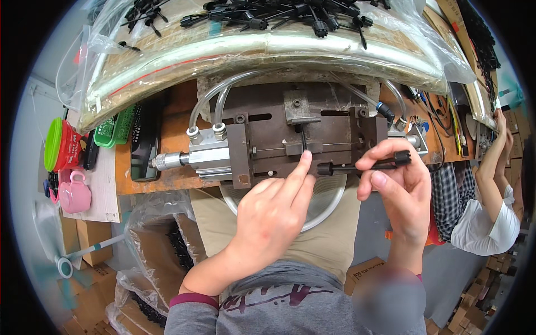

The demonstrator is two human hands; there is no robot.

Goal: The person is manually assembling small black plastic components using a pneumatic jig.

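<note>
My left hand [273,209] reaches up over my lap with the index finger stretched out; its tip presses against the lower edge of the brown metal fixture [279,139], just below a thin black piece standing in the middle slot. The other fingers of that hand are curled loosely and hold nothing. My right hand [399,187] grips a slim black rod part [363,164] between thumb and fingertips. The rod lies nearly level, with a ribbed black cap at its right end and a smaller knob at its left end, which sits just beside my left fingertip at the front of the fixture.

The fixture is bolted onto the orange worktop [173,120]. On its left side sits a silver air cylinder [195,156] with 2 clear hoses [223,92] looping up from its fittings. More hoses and a blue fitting come in on the right side. Under the fixture's front edge, over my knees, hangs a clear round bowl [329,201].

Beyond the fixture lies a long clear plastic bag [268,53] on cardboard, with a heap of black rod parts [279,17] on top. To the left stand a green basket [117,128], a red and green container [61,145] and a pink mug [75,192]. At the far right another person [486,206] in a white top is working with raised arms.
</note>
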